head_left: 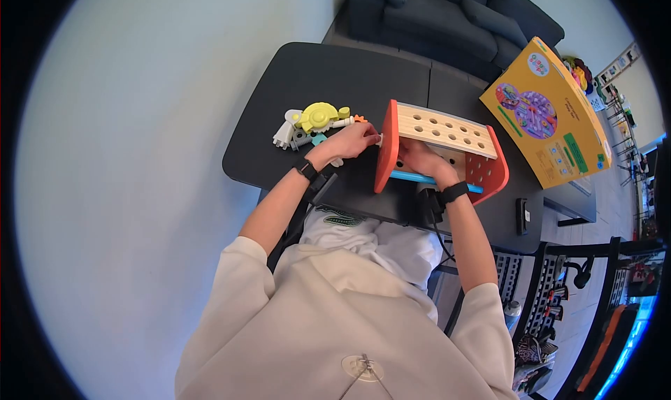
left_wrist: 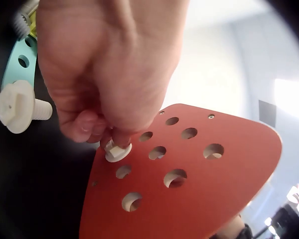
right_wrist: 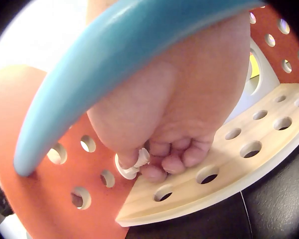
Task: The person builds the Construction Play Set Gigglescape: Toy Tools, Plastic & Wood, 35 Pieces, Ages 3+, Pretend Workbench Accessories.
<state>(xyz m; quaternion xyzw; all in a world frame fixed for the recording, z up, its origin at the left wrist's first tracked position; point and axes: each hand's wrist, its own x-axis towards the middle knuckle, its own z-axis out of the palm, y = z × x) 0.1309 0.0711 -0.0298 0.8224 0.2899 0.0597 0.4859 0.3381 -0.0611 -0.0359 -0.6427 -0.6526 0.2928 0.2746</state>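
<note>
A toy bench with red side panels (left_wrist: 189, 164), a wooden top board (head_left: 440, 130) and a blue rod (right_wrist: 89, 74) stands on the table. At the outer face of its left panel, my left hand (head_left: 347, 140) pinches the head of a white bolt (left_wrist: 118, 151) set in a hole. Inside the bench, behind the blue rod, my right hand (right_wrist: 174, 99) has its fingers curled, with thumb and forefinger pinching a white ring-shaped piece (right_wrist: 132, 164) against the red panel's inner face. The bolt's shaft is hidden.
Left of the bench lie a yellow toy part (head_left: 319, 117), white and grey pieces, and a loose white bolt (left_wrist: 19, 106) beside a teal strip (left_wrist: 21, 62). A yellow box (head_left: 552, 113) stands at the right. A black device (head_left: 522, 216) lies near the table's right edge (head_left: 535, 243).
</note>
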